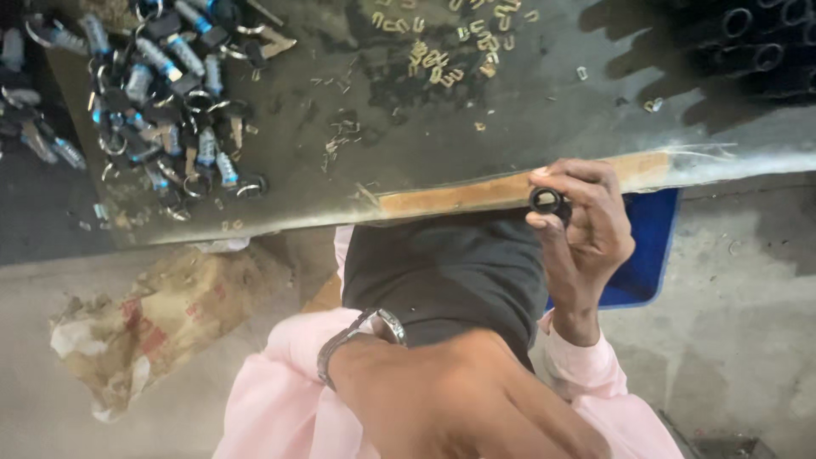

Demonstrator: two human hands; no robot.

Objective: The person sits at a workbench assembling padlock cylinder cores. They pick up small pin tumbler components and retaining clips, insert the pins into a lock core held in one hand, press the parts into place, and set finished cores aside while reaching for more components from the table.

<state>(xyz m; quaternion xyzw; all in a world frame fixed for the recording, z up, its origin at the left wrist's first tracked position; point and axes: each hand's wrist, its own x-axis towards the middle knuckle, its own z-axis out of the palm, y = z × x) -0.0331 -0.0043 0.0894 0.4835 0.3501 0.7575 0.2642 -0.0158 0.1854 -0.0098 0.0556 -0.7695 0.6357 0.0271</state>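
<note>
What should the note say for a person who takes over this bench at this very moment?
Right hand: pinches a small black ring part at the near edge of the metal table.
Left hand: low and close to the camera, wristwatch on it; whether it holds anything cannot be seen.
Things: pile of dark parts with rings and silvery cylinders on the table's left; small brass-coloured clips scattered at the far middle.
Done: one part is in hand.
Left: the pile and the clips lie untouched.

Soft daylight, dark shadow far above the right hand, left hand big and blurry, edges fuzzy.
</note>
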